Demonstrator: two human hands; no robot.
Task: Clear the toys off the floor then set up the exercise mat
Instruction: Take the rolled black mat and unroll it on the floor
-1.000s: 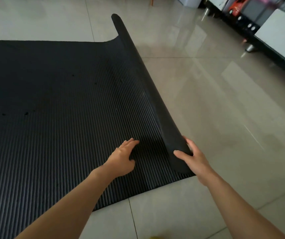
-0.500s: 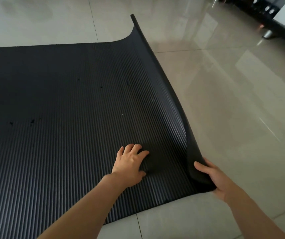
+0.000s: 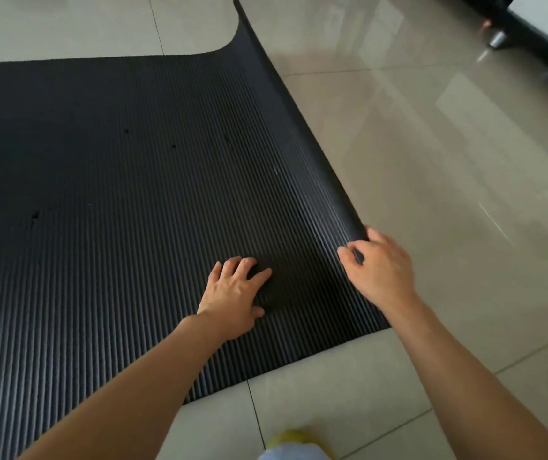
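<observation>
The floor (image 3: 431, 161) is glossy pale tile and fills the view from 12 round to 6 o'clock, with no toys showing on the part in sight. The mat (image 3: 116, 194), black and ribbed, lies spread over it from the centre out to 9 o'clock, flat except along its end edge, which runs from 12 o'clock down to about 4 and curls up off the tile, highest at the far corner. It looks like soft foam: light, limp, springy enough to remember its roll, and probably grippy on its ribs, while the polished tile beneath may let it slide. The sound place to take it is that curled edge, pressing it down or bending it back against the curl, with the other palm pinning the flat part. A dark piece of furniture (image 3: 547, 44) stands at 2 o'clock. The left hand (image 3: 232, 293), just below centre, presses palm-down on the ribs with fingers spread and nearly straight. The right hand (image 3: 378, 263), at 4 o'clock, pinches the near end of the curled edge, thumb on top and fingers wrapped behind. A yellowish blur (image 3: 295, 438) sits at 6 o'clock, too unclear to name.
</observation>
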